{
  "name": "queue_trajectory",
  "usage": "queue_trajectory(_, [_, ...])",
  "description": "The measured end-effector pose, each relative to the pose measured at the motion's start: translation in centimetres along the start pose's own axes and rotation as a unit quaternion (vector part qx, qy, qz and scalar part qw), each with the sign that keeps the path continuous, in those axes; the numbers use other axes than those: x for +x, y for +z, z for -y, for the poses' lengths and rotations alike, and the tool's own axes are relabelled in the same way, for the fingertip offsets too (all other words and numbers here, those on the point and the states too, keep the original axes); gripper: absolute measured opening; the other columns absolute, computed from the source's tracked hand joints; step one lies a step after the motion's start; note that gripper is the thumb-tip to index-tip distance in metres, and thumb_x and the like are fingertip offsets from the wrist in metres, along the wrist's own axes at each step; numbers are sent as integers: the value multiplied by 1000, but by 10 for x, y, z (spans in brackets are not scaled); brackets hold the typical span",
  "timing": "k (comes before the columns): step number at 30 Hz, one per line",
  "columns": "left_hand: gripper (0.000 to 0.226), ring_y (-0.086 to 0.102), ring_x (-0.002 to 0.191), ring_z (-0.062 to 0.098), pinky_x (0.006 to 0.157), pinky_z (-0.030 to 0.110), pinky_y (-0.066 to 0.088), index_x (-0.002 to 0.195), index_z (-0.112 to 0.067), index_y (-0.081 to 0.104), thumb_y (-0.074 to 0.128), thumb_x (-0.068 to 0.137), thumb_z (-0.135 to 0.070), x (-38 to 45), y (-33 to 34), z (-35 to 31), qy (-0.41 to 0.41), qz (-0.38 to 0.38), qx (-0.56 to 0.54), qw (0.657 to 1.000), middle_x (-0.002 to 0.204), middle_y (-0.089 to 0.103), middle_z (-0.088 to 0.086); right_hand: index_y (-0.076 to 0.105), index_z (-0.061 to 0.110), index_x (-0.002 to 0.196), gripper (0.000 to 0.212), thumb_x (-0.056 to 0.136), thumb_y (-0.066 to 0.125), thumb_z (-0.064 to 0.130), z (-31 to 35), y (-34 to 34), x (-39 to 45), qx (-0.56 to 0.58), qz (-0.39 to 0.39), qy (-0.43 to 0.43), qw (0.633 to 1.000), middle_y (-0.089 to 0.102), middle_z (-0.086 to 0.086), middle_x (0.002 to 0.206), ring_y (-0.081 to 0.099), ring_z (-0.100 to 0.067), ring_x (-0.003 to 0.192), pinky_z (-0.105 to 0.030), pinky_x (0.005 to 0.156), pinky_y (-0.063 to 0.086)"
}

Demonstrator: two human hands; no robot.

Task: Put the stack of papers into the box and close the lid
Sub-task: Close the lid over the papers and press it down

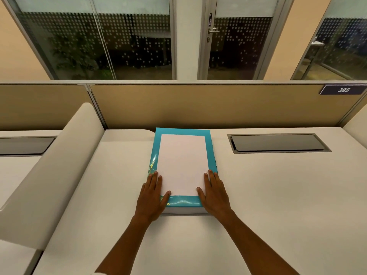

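Note:
A teal box [209, 143] with a gold leaf pattern lies flat on the white desk, its lid down. On top of the lid rests a white stack of papers [182, 163], squared with the box. My left hand [152, 195] lies flat on the box's near left corner, thumb touching the papers' near left corner. My right hand [214, 192] lies flat on the near right corner, thumb at the papers' near right corner. Both hands have fingers spread and grip nothing.
A grey cable hatch [278, 142] is set into the desk [278, 195] to the right of the box. A beige partition [198, 106] stands behind the box. A rounded white divider [59, 165] runs along the left, with another desk beyond it.

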State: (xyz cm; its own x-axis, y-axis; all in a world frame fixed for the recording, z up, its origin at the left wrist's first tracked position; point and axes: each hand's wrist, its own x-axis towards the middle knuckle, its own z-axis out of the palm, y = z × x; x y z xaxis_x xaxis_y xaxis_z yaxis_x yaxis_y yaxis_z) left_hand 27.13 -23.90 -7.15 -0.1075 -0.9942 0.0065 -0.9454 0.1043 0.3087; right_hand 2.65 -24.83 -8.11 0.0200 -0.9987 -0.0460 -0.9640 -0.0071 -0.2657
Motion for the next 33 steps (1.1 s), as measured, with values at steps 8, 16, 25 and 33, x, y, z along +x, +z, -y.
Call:
queue_trajectory(8, [98, 17, 151, 24, 121, 40, 26, 153, -13, 21, -1, 80, -74, 1, -3, -5, -7, -2, -1, 1000, 164, 15, 6, 10, 18, 153, 76, 93, 27, 62, 4, -2, 4, 10, 0, 13, 1000, 5, -3, 163, 7, -24, 151, -38, 121, 11])
queue_trajectory(16, [91, 4, 153, 23, 122, 42, 8, 154, -16, 14, 9, 84, -74, 47, -16, -1, 9, -22, -20, 1000, 165, 3, 4, 8, 23, 154, 77, 91, 25, 65, 11, -18, 37, -7, -39, 12, 999, -1, -3, 164, -2, -25, 151, -47, 122, 2])
queue_trajectory(25, [81, 0, 153, 25, 122, 44, 7, 154, -17, 11, 27, 90, -65, 139, -22, 0, 1, -7, -5, 1000, 165, -1, 6, 3, 21, 154, 82, 90, 26, 67, 16, -36, 122, -2, -44, 5, 999, -4, -3, 164, -5, -25, 151, -43, 121, -1])
queue_trajectory(33, [77, 0, 153, 25, 123, 47, 10, 155, -22, 9, 26, 92, -64, 167, -3, 7, -16, 7, 16, 1000, 165, 0, 4, 2, 22, 154, 84, 89, 22, 70, 5, -23, 158, -20, -3, 15, 1000, -6, -2, 164, -4, -25, 151, -43, 121, 1])
